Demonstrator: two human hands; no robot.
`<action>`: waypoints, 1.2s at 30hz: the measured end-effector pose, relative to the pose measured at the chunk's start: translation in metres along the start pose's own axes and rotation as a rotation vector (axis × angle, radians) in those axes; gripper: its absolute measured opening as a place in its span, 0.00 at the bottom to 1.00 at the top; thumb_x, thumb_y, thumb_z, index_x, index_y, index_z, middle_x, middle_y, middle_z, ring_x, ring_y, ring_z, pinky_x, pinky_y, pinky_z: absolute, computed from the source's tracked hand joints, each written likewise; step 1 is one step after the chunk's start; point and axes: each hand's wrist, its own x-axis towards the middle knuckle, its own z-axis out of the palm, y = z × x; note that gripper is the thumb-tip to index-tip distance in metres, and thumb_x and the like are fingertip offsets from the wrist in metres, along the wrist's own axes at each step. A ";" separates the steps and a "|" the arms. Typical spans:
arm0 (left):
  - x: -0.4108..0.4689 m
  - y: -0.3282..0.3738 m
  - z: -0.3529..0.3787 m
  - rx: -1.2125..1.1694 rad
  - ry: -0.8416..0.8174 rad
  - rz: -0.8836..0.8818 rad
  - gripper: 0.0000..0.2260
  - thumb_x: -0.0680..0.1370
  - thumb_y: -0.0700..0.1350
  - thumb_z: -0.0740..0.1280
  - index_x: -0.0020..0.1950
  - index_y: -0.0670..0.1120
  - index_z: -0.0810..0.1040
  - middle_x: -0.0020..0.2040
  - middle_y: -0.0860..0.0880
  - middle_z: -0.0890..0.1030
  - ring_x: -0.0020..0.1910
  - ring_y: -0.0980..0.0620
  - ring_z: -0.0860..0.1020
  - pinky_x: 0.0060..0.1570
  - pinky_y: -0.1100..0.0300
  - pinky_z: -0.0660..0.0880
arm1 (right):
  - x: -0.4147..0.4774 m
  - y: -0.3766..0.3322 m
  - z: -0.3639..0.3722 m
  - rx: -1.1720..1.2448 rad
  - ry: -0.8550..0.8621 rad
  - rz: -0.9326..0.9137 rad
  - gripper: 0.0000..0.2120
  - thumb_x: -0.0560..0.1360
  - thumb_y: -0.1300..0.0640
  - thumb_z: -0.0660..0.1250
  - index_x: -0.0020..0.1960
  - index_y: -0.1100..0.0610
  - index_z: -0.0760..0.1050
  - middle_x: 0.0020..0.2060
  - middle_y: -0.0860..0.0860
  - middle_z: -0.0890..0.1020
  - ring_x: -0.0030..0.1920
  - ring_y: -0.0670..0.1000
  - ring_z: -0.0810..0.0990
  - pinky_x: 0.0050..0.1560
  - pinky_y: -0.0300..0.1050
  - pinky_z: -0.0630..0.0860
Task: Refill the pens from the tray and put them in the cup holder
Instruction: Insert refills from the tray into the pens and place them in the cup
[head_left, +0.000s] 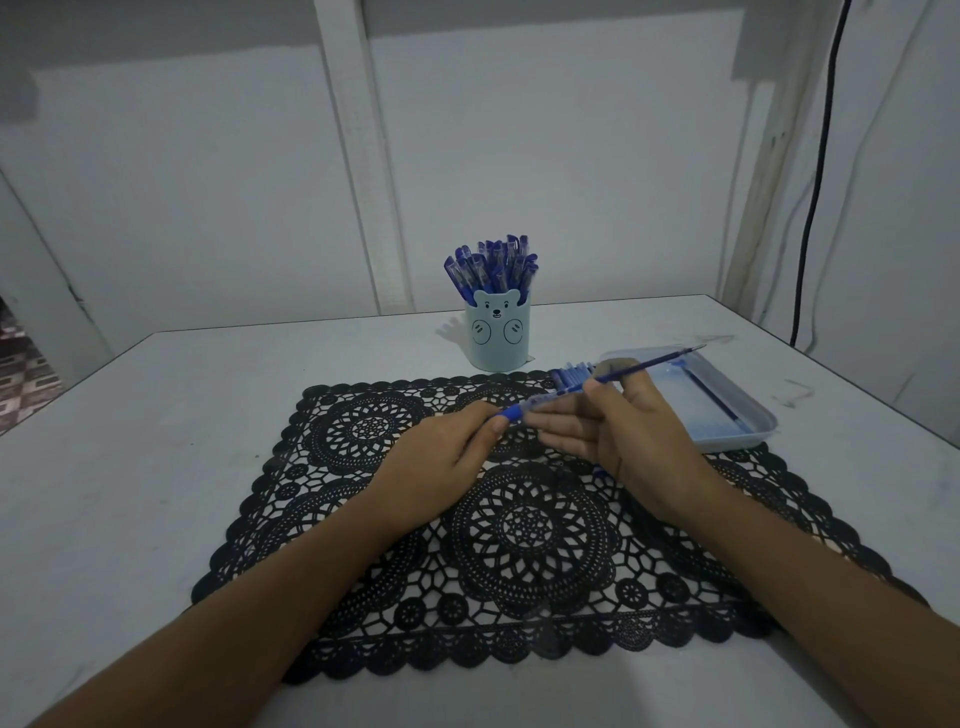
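Observation:
My left hand (441, 452) pinches the blue end of a clear pen barrel (540, 402) over the black lace mat (519, 525). My right hand (628, 441) pinches a thin blue refill (654, 366), which points up and right over the tray and lines up with the barrel. The pale tray (748, 421) lies at the right with one long refill in it and several blue pen pieces at its left end. A light blue bear cup holder (497, 335) stands behind the mat, holding several blue pens.
The white table (156, 441) carries the mat in its middle. Walls close in behind and at the right, where a black cable (815, 197) hangs down. The table's left edge drops to a patterned floor.

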 end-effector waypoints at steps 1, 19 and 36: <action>0.000 0.000 0.000 0.002 -0.001 -0.004 0.13 0.80 0.50 0.54 0.52 0.45 0.75 0.27 0.56 0.69 0.30 0.60 0.71 0.29 0.67 0.64 | 0.000 0.000 0.000 -0.031 -0.001 -0.016 0.05 0.81 0.61 0.49 0.47 0.56 0.59 0.41 0.61 0.84 0.46 0.57 0.84 0.47 0.48 0.81; 0.000 -0.002 0.000 -0.042 0.033 -0.043 0.16 0.79 0.54 0.52 0.51 0.46 0.75 0.27 0.56 0.69 0.29 0.59 0.70 0.28 0.65 0.63 | 0.002 0.004 -0.023 -1.462 -0.143 -0.324 0.14 0.78 0.52 0.58 0.60 0.51 0.75 0.50 0.49 0.76 0.50 0.45 0.71 0.50 0.37 0.65; 0.001 -0.002 0.000 -0.006 0.012 -0.043 0.13 0.80 0.52 0.53 0.52 0.47 0.74 0.28 0.56 0.70 0.27 0.58 0.69 0.29 0.61 0.66 | 0.001 -0.003 -0.019 -0.865 0.098 -0.297 0.11 0.75 0.58 0.64 0.56 0.47 0.70 0.36 0.45 0.77 0.35 0.40 0.74 0.38 0.28 0.69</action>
